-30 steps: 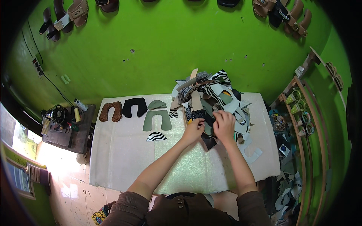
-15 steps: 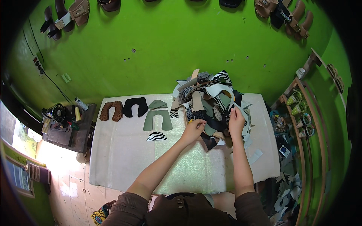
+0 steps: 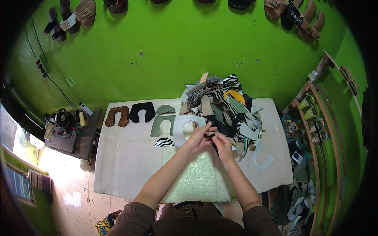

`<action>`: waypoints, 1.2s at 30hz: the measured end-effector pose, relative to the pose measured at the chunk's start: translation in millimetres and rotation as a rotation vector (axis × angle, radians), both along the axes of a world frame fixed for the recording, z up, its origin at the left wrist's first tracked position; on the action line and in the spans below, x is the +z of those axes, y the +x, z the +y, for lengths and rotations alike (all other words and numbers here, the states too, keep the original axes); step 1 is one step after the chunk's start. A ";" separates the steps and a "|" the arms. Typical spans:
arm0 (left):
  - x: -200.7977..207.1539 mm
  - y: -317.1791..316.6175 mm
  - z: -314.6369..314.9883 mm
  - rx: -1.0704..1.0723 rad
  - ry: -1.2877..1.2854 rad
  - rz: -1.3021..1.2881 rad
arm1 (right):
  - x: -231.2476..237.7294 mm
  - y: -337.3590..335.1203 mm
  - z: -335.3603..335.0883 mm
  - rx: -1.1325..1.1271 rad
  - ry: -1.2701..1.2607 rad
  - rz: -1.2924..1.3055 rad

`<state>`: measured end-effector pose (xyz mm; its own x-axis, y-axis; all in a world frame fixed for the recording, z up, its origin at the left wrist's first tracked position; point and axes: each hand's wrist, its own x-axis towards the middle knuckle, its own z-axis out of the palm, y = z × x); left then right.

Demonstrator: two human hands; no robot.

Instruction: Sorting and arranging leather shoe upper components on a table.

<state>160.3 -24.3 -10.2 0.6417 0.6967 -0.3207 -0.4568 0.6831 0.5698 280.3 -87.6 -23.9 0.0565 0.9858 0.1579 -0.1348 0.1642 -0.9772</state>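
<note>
My left hand [image 3: 199, 138] is closed on a white U-shaped cut piece [image 3: 180, 131], which hangs out to the left over the table's middle. Just beside it, my right hand [image 3: 223, 147] pinches a thin black scrap [image 3: 215, 148] that also passes by the left fingers. Both hands are at the near edge of a heaped pile of scraps [image 3: 212, 98], with green, grey, beige, zebra-striped and yellow pieces. Left of them lie a green U-shaped piece [image 3: 156, 128], a green rounded piece [image 3: 165, 109], a zebra-striped piece [image 3: 163, 142], a black U-shaped piece [image 3: 136, 115] and a leopard-patterned one [image 3: 110, 118].
The pale-covered table [image 3: 126, 165] stands against a green wall. A pale curved piece [image 3: 267, 162] lies on its right side. At left is a dark stand [image 3: 83, 133] with a machine and thread spools. Shoe racks [image 3: 315, 149] and a scrap heap [image 3: 301, 196] are at right.
My hands came together from apart, the right one moving left and nearer. A white U-shaped piece came off the pile into my left hand. A yellow piece now shows on the pile.
</note>
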 end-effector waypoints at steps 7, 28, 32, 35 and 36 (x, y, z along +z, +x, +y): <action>-41.5 -18.8 8.1 0.166 1.292 1.498 | 12.0 9.2 8.9 -0.011 -0.117 -0.046; -65.4 -105.4 -38.2 0.196 0.507 0.736 | -25.5 -27.3 3.3 0.130 -0.490 0.082; -90.5 -124.7 -42.4 0.395 0.516 0.814 | -43.2 -40.7 2.7 0.184 -0.492 0.115; -96.8 -141.6 -48.1 0.397 0.568 0.968 | -59.8 -45.7 -0.4 0.170 -0.587 -0.120; -101.5 -146.8 -51.3 0.370 0.524 0.988 | -63.9 -46.5 -2.8 0.214 -0.592 -0.163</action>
